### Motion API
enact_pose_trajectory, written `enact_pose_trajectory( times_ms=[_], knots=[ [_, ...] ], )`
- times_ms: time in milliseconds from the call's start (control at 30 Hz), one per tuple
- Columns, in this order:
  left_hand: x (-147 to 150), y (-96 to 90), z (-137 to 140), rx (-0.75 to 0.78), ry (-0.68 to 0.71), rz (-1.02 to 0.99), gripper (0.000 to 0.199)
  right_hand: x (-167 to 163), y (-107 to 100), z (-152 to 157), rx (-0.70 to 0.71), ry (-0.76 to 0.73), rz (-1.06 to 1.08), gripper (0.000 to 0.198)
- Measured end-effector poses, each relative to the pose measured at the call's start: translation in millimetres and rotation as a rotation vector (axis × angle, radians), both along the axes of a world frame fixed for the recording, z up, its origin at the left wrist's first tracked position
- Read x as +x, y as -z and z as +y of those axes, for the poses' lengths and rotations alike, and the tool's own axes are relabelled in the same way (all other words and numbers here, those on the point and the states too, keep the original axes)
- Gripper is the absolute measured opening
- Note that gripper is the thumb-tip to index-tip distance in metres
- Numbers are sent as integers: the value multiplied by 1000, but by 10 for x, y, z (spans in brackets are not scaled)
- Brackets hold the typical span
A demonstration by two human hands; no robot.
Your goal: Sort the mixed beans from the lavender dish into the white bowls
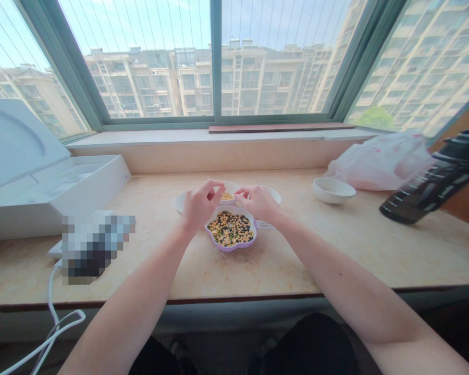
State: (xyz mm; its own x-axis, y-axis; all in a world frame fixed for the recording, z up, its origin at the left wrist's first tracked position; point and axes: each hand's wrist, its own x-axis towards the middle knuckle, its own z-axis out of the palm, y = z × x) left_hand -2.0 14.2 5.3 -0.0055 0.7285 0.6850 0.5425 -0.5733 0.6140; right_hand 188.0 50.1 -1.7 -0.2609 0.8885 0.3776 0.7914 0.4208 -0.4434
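Note:
A purple scalloped bowl (230, 248) holds mixed beans (231, 228), black, tan and green, on the counter in front of me. Directly behind it is a white bowl (231, 185) with yellow beans or kernels (227, 196) inside. My left hand (201, 202) hovers by this white bowl's left side, thumb and fingers pinched together. On its right side my right hand (259, 201) is also curled into a pinch. Whatever is between the fingertips of either hand is too small to make out. My hands partly cover a left white bowl (179, 203) and a right white bowl (274, 195).
Another white bowl (333, 191) stands farther right, before a plastic bag (379, 161) and a leaning dark bottle (418, 185). At left are an open white box (97, 182), a pixelated object (97, 247) and a white cable (51, 297). Windows line the back.

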Motion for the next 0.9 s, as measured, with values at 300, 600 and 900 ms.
enact_pose_trajectory(
  times_ms=[300, 600, 900],
  knots=[
    [-63, 81, 280, -96, -100, 421, 19, 15, -85, -47, -53, -111, -80, 20],
    [-64, 110, 427, -188, -153, 720, 29, -6, -16, -19, -21, -262, -217, 14],
    [-94, 82, 344, -228, -185, 603, 32, -44, 10, -180, -187, -466, -291, 12]
  ],
)
